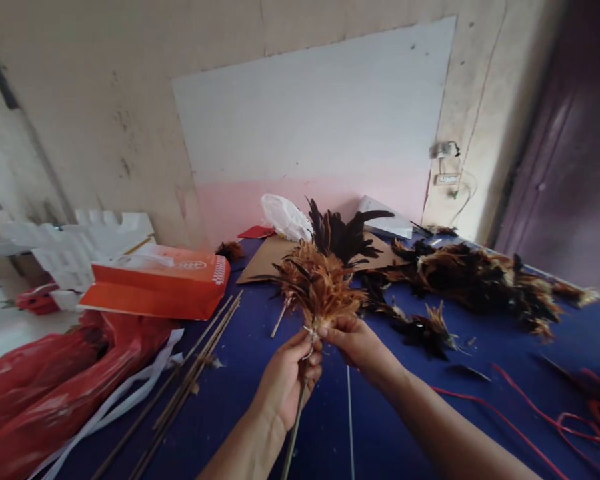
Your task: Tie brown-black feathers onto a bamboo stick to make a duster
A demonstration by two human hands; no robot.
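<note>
Duster (320, 283): bundle of orange-brown and dark feathers on a thin stick, held up over the tabletop in the middle of the view, with the feathers pointing away from the person.
Stick (294, 427): runs from the bundle down through the left hand to the bottom edge.
Left hand (286, 381): comes up from below with its back to the camera, fingers closed around the stick just under the feathers.
Right hand (354, 341): comes from the lower right on a stretched forearm, fingertips pinched on the base of the feather bundle, just beside the left hand.
Thread (309, 331): pale, at the neck of the bundle between both hands.
Tabletop (260, 347): blue.
Loose feathers (480, 280): dark heap to the right.
Thin sticks (195, 373): lying to the left.
Orange box (160, 283): behind the thin sticks.
Red bag (40, 393): at the left edge.
Red cord (530, 427): at the right.
</note>
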